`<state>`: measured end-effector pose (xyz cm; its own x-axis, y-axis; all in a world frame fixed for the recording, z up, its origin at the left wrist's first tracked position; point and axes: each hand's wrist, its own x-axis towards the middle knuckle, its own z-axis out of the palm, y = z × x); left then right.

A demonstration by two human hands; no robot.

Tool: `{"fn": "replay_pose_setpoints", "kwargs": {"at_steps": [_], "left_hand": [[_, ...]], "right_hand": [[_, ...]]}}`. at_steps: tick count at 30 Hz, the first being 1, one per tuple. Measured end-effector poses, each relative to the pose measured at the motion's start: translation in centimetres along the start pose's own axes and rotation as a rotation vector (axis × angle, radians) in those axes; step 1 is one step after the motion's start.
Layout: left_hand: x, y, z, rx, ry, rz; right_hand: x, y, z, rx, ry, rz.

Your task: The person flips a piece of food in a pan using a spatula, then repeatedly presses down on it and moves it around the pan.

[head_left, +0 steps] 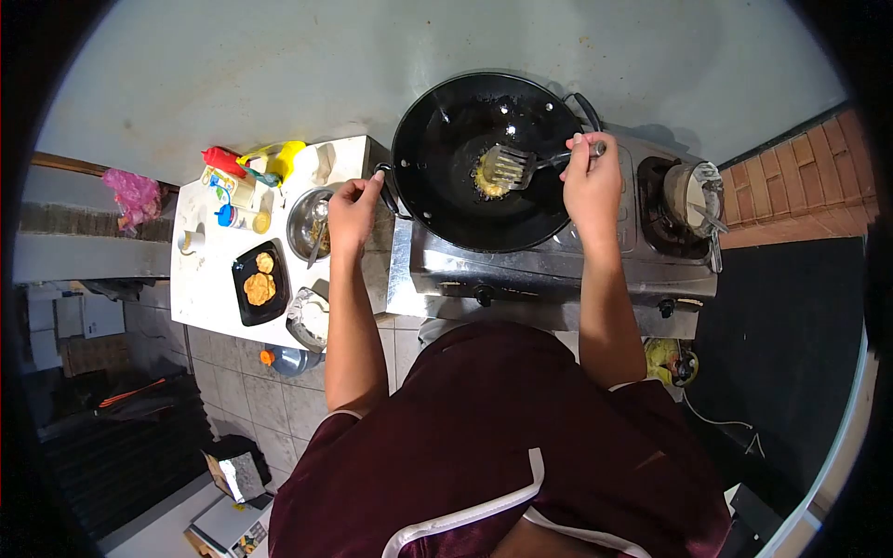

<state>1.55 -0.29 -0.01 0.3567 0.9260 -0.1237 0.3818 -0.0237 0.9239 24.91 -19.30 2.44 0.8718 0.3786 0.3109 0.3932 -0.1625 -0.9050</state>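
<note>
from here, the left hand [353, 216] pinches nearly closed on the side handle [388, 197] of the wok [445, 116], likely to steady it. the right hand [593, 191] wraps the spatula [509, 167] by its grip, probably away from the heat. the yellowish food [486, 187] lies partly under the blade, between both hands, upper middle of the frame.

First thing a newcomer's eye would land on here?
Probably the big black wok on the stove, with a slotted turner in the right hand over a small yellow piece of food, while the left hand is at the wok's left handle. Next, the golden fritters on a black plate on the white table to the left.
</note>
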Motion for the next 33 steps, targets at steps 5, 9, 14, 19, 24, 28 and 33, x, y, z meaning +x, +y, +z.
{"fn": "replay_pose_setpoints", "kwargs": {"at_steps": [5, 9, 14, 19, 24, 28, 33], "left_hand": [[-0.01, -0.18, 0.00, -0.004, 0.004, -0.004], [0.14, -0.60, 0.09, 0.001, 0.009, 0.006], [0.09, -0.43, 0.16, -0.009, 0.015, 0.026], [0.04, -0.39, 0.21, 0.021, 0.030, 0.023], [-0.22, 0.00, 0.29, 0.027, 0.031, 0.018], [-0.25, 0.06, 0.24, 0.023, 0.026, 0.025], [-0.10, -0.17, 0.28, 0.015, 0.024, 0.021]], "right_hand": [[-0.11, -0.27, 0.07, 0.008, 0.004, 0.006], [-0.21, -0.53, 0.05, 0.010, 0.020, 0.006], [-0.23, -0.46, 0.04, -0.003, 0.025, 0.019], [-0.22, -0.27, 0.11, -0.002, 0.018, 0.034], [-0.21, -0.14, 0.22, 0.002, 0.017, 0.031], [-0.21, -0.40, 0.24, 0.005, 0.026, 0.041], [-0.22, -0.58, 0.30, 0.001, 0.020, 0.054]]}}
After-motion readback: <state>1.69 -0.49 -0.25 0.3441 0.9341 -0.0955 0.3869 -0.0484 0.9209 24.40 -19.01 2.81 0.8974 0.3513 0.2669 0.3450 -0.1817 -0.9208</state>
